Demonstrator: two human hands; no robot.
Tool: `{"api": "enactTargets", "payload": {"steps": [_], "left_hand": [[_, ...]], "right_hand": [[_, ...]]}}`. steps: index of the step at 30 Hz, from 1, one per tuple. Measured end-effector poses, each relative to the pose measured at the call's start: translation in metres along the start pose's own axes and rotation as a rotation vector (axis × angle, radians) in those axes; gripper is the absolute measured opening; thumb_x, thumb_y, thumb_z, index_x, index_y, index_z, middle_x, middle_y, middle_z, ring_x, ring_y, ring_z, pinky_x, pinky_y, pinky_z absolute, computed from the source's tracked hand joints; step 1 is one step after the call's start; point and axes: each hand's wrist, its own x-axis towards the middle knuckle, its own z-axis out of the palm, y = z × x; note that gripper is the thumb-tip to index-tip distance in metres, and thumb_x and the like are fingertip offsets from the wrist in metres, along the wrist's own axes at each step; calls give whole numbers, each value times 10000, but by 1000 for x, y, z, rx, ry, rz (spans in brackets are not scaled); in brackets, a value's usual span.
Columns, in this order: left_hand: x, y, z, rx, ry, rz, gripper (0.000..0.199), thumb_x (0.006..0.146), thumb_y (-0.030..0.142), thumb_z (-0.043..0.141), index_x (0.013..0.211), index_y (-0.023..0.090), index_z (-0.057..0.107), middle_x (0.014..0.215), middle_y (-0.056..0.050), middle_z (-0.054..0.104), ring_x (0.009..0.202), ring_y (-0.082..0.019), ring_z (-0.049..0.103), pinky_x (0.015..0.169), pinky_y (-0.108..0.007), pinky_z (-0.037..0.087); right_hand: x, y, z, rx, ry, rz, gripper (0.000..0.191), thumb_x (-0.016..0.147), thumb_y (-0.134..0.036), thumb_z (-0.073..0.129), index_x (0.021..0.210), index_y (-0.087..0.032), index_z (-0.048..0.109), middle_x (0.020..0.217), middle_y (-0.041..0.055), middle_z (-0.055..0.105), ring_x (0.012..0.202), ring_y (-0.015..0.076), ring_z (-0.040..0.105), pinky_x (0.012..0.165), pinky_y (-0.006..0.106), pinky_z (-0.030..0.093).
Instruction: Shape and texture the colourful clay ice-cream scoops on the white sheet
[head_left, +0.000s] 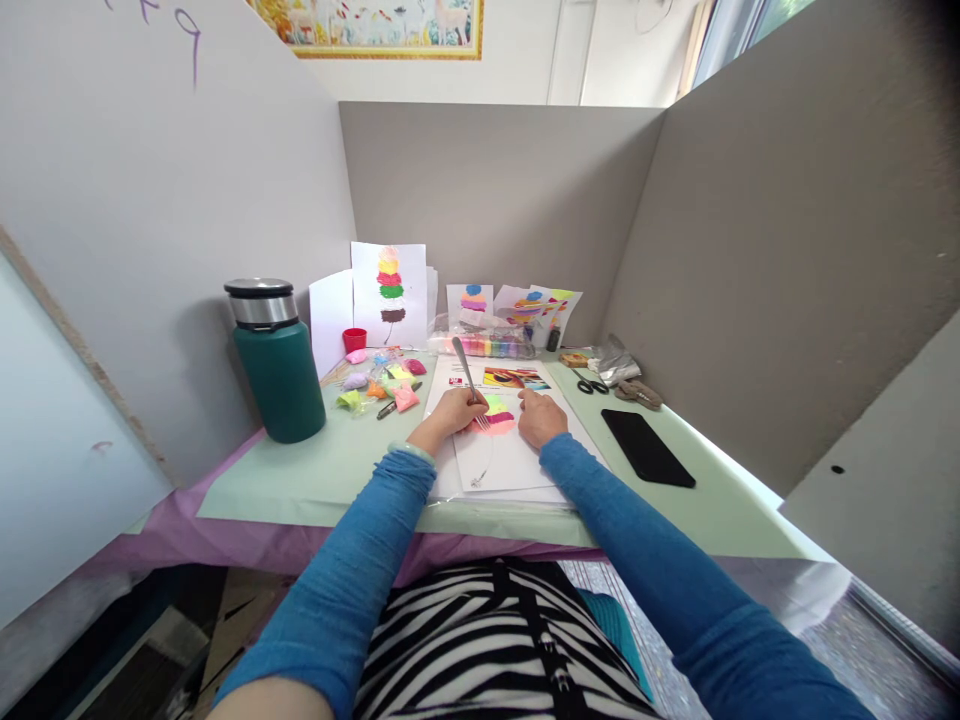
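In my left hand (450,416) is a metal fork (466,370), its handle slanting up and its tines down on the lower pink part of a colourful layered picture (498,406). The layers look like soft clay in yellow-green, magenta and pink. This picture lies on a white sheet (517,470) with a thin drawn line below the layers. My right hand (543,420) rests at the right side of the layers, its fingers curled in; whether they hold anything is hidden. Under and behind the sheet is a printed page with a colourful photo (517,379).
At left stands a green bottle (279,380). Small clay packets (375,385) lie near a red cup (355,340). Finished pictures (389,295) lean at the back behind a clear bag of colours (487,345). Scissors (591,384) and a black phone (648,447) lie right. Grey panels (495,190) enclose the table.
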Motion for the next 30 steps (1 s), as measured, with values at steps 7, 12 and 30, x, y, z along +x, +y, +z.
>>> {"api": "enactTargets", "payload": {"steps": [7,12,30], "left_hand": [[4,-4,3,-2,42,-17,160,801,188,564,899,124,673,463,37,519,386,-93,458,436,-194,357],[5,-9,-3,-22,77,9,150,812,219,580,879,133,682,448,48,497,400,-87,458,464,-190,369],[-1,-3,-6,39,75,-16,149,773,171,602,865,127,711,542,20,558,427,-82,469,453,-190,352]], "right_hand": [[1,2,2,4,9,-11,449,815,-107,477,1258,-164,528,1166,92,652,1099,229,538,856,304,405],[2,3,4,12,18,-11,450,807,-104,481,1249,-172,532,1158,83,657,1103,223,537,857,297,403],[1,2,4,-3,13,-17,445,822,-105,476,1258,-180,528,1176,88,644,1101,219,533,867,297,408]]}}
